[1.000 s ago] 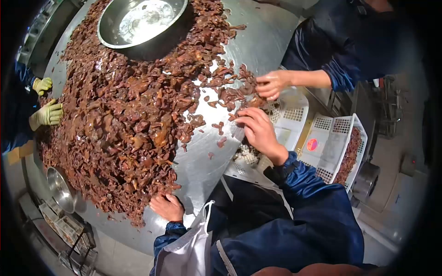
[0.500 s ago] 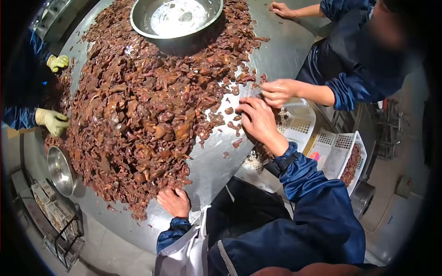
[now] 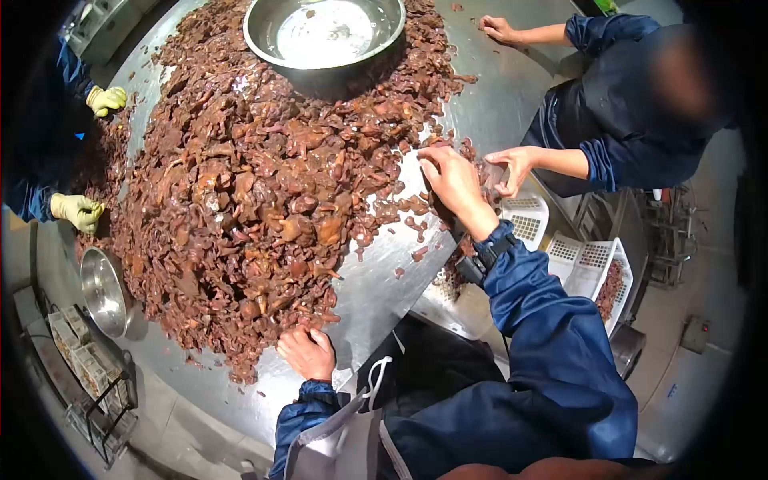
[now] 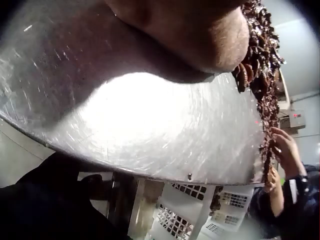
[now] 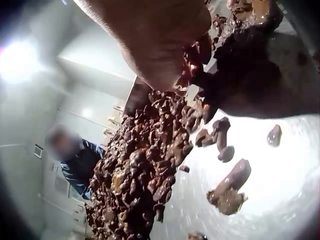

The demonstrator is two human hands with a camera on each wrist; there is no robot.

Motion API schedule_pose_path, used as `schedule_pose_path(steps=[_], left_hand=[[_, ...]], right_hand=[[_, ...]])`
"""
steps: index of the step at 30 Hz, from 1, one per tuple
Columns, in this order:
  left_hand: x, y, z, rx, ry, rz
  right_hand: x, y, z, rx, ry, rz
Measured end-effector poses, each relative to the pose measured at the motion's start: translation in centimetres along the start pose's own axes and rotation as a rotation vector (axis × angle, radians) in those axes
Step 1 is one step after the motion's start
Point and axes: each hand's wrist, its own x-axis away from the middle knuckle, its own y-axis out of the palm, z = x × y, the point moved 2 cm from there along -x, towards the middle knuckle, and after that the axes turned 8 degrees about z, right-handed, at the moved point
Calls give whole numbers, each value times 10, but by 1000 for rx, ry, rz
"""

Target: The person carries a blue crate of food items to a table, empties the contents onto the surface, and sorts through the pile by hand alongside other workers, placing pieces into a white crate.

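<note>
A large heap of glossy brownish-red meat pieces (image 3: 232,200) covers much of the metal table (image 3: 376,296). My right hand (image 3: 454,182) reaches over the heap's right edge, its fingers bent down among the pieces, thumb spread to the side. In the right wrist view, dark red pieces (image 5: 192,62) show right at its fingers, and several loose ones lie on the bare metal. My left hand (image 3: 306,352) rests at the heap's near edge, fingers loosely bent against the pieces. Only its heel shows in the left wrist view. Another person's hand (image 3: 512,166) is close beside my right hand.
A wide metal basin (image 3: 276,56) sits on the heap, and a smaller one (image 3: 104,296) stands at the left edge. White perforated baskets (image 3: 524,224) stand below the table's right edge, one holding meat pieces. Across the table are a person's yellow-gloved hands (image 3: 78,212).
My right hand has moved up and farther over the heap's edge. The other person's near hand has opened and shifted right. My left hand has stayed at the heap's near edge.
</note>
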Motion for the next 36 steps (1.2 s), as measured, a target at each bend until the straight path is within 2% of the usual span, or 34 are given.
schedule_pose_path(steps=[5,8,10,15,16,18,20,22,24,25,26,28,29,30,32,34,35,36], left_hand=[[3,5,-3,-8,-6,12],[1,5,-1,6,5,10],[0,-1,2,-4,-1,-1],[-1,4,4,-2,-41,-13],[1,7,6,3,-29,8],[1,7,6,10,-4,51],[0,10,3,60,-78,-42],[10,10,6,26,28,73],[2,24,8,65,31,108],[18,31,-1,46,40,139],[14,30,2,27,48,169],[2,11,8,198,29,43],[5,16,9,237,-22,45],[9,21,8,189,-1,55],[11,15,8,163,-43,30],[23,22,11,198,-27,68],[21,12,15,208,-29,53],[18,7,16,219,-31,38]], right_hand=[[-4,2,-10,-23,62,-28],[4,-4,-22,34,95,-266],[20,11,-17,104,-97,-95],[12,17,-15,220,-264,-155],[8,15,-8,178,-183,-197],[-7,-5,-9,95,-21,-279],[-45,-45,-16,-64,-84,-217],[-73,-87,-37,-61,56,-251],[-127,-98,-36,-297,37,-127],[-149,-97,-34,-397,-45,-128],[-171,-98,-44,-215,-172,-42],[-210,-84,-59,11,-402,77],[-231,-66,-61,29,-385,20],[-240,-45,-68,-102,-363,-21],[-252,2,-76,20,-399,-204],[-259,35,-81,-49,-525,-248],[-260,46,-89,4,-557,-357],[-265,58,-92,124,-528,-552]])
